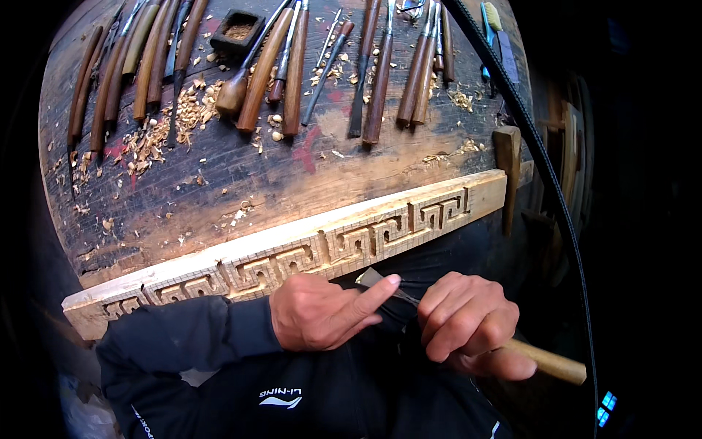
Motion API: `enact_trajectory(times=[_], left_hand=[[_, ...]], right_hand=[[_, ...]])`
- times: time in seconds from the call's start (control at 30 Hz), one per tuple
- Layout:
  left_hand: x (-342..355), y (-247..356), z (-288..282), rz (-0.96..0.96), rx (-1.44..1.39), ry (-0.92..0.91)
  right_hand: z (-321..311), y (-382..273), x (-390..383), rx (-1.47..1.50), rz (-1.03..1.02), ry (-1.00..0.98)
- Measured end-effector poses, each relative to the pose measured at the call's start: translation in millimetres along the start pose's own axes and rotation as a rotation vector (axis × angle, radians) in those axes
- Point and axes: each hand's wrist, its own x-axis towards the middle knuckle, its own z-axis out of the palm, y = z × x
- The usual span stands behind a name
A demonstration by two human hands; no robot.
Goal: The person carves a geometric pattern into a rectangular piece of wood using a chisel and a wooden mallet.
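My right hand (468, 318) is closed around a chisel (556, 361). Its pale wooden handle sticks out past the heel of the hand, and its flat metal blade points left. Beside the blade, my left hand (322, 311) has its index finger stretched out, with the fingertip at the metal and the other fingers partly curled. Just beyond both hands lies a long pale wooden board (292, 256), slanting up to the right. A stepped, angular meander pattern is cut into it over pencilled grid lines. My left sleeve hides part of its near edge.
Many wood-handled carving tools (256, 80) lie along the far side of the dark workbench (270, 175), among scattered shavings (190, 110). A small dark square box (238, 31) stands there. A wooden peg (507, 175) rises at the board's right end. A black cord (537, 139) hangs at right.
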Motion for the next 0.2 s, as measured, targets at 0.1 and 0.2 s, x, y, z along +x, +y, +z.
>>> enact_trajectory(times=[0.1, 0.2], left_hand=[[0, -2, 4, -0.003, 0.080, 0.156], [-7, -10, 12, 0.041, 0.161, 0.186]], right_hand=[[-3, -2, 2, 0.173, -0.006, 0.032], [-3, -11, -4, 0.196, -0.078, 0.195]])
